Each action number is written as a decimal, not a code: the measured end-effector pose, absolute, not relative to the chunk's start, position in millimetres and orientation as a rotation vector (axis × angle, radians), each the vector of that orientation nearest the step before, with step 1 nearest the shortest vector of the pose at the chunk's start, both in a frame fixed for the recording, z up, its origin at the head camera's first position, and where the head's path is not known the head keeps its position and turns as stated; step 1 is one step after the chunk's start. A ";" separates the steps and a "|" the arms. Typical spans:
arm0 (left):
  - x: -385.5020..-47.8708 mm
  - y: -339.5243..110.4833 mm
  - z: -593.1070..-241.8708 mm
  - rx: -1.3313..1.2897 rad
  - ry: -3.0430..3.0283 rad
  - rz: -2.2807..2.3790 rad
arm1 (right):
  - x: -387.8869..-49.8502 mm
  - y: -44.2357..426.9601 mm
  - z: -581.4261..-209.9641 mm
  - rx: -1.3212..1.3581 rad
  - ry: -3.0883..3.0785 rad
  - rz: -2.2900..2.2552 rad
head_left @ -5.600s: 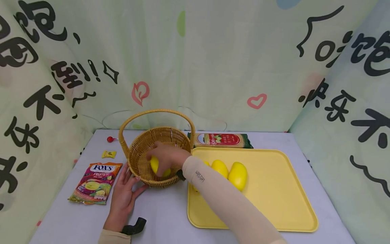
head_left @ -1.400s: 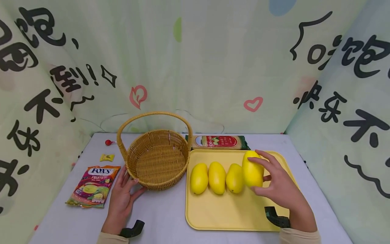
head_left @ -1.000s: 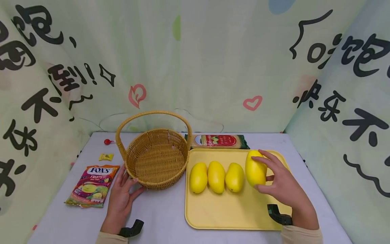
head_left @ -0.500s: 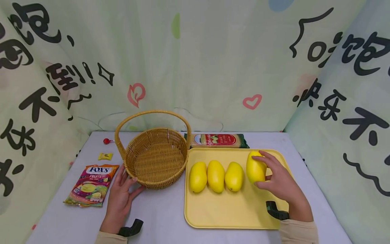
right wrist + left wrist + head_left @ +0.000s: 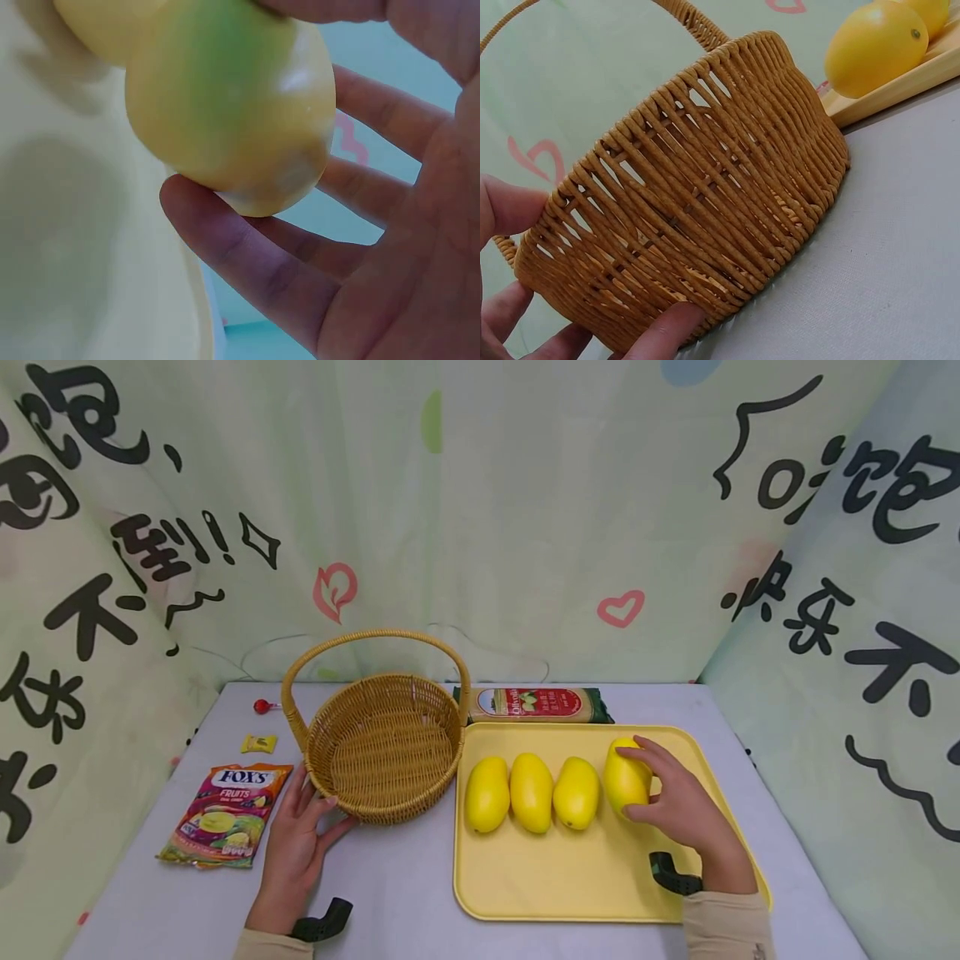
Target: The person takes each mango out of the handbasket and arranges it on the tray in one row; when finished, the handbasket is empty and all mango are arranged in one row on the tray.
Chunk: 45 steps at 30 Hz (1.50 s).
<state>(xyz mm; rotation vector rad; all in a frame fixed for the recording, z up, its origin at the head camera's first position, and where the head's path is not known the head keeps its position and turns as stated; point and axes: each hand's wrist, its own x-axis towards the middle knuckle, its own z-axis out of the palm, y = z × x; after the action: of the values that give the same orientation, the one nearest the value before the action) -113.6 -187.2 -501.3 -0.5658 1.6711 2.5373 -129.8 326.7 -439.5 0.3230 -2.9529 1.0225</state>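
Note:
My right hand [image 5: 678, 793] holds a yellow mango [image 5: 627, 777] at the right end of a row on the yellow tray [image 5: 570, 885]. In the right wrist view, fingers and thumb curve round this mango [image 5: 232, 112], which shows a greenish patch. Three more mangoes stand to its left: one [image 5: 487, 794] at the tray's left, another [image 5: 532, 792] beside it, then a third [image 5: 577, 792]. A wicker basket [image 5: 386, 810], with nothing inside, stands left of the tray. My left hand [image 5: 298, 843] rests spread against its front left side; the left wrist view shows fingertips on the weave [image 5: 682, 187].
A FOX'S candy bag [image 5: 227, 816] lies left of my left hand. Beyond it are a small yellow wrapped candy [image 5: 258, 743] and a red lollipop [image 5: 262, 706]. A long pasta-like packet [image 5: 534, 705] lies behind the tray. Printed curtains surround the table's back and sides.
Earlier my right hand was inside the basket on a yellow mango. It then carried a mango to the tray's right end and has lowered it slightly. The left hand has stayed at the basket.

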 end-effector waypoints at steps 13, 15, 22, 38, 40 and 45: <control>-112.6 -186.9 -500.6 -0.593 1.670 2.529 | -134.7 325.9 -451.0 0.255 -3.051 1.011; -112.5 -186.9 -500.6 -0.595 1.671 2.527 | -135.2 325.7 -452.3 0.250 -3.059 1.016; -112.6 -186.9 -500.8 -0.592 1.687 2.518 | -136.4 324.3 -455.8 0.215 -3.098 1.008; -111.9 -186.4 -500.1 -0.589 1.686 2.521 | -137.9 326.7 -461.8 0.214 -3.132 0.972; -111.8 -186.3 -500.0 -0.589 1.684 2.523 | -137.9 326.7 -461.9 0.216 -3.133 0.972; -111.9 -186.4 -500.5 -0.592 1.681 2.529 | -137.2 326.2 -459.9 0.216 -3.134 0.988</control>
<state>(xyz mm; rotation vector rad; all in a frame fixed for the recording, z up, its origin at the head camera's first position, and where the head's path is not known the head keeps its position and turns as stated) -111.9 -186.4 -500.5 -0.5918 1.6811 2.5285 -137.2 326.2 -459.9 0.2164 -3.1336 0.9884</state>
